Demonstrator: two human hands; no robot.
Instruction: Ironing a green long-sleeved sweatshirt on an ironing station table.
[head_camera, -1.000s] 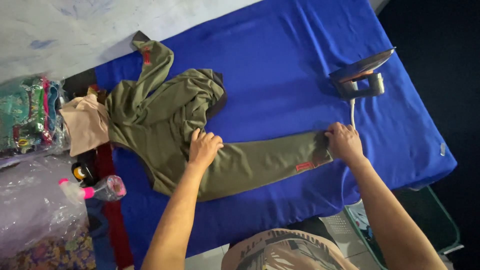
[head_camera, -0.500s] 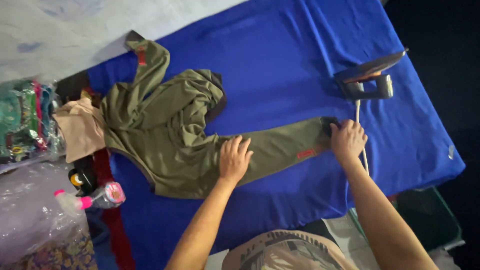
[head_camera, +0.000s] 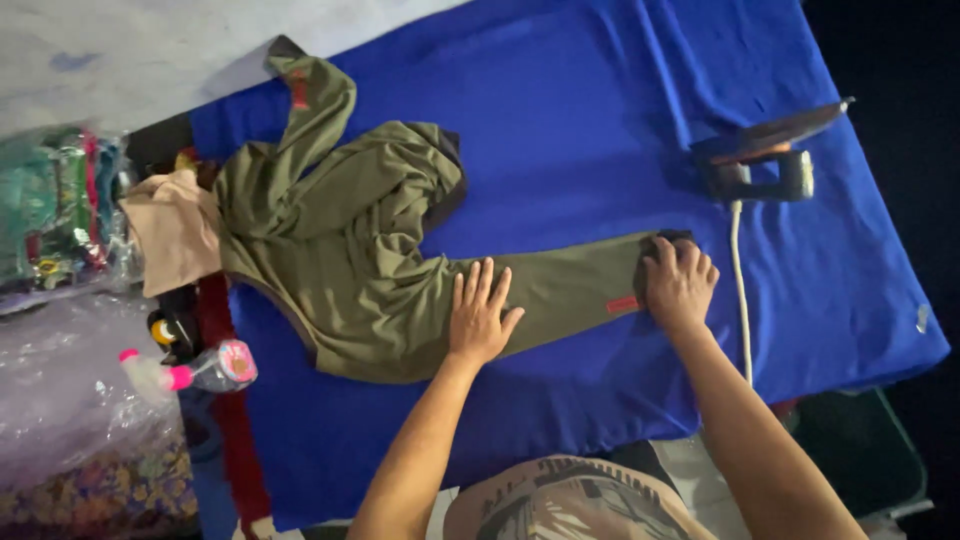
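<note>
Your left hand (head_camera: 480, 318) presses flat, fingers spread, on the olive jacket's sleeve (head_camera: 560, 292); your right hand (head_camera: 680, 285) pins its cuff, gripping nothing. You're smoothing; the iron (head_camera: 762, 155) stands far right.

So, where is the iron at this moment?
In the head view the iron stands on the blue cloth at the upper right, just beyond the right hand, which presses the sleeve end of the green garment.

Left hand (head_camera: 480, 320) slid along the sleeve (head_camera: 560, 295) of the green shirt (head_camera: 350, 260), away from the body part toward the cuff end, now flat near mid-sleeve. Sleeve smoothed straighter toward the board's right edge, closer to the right hand (head_camera: 680, 285).
</note>
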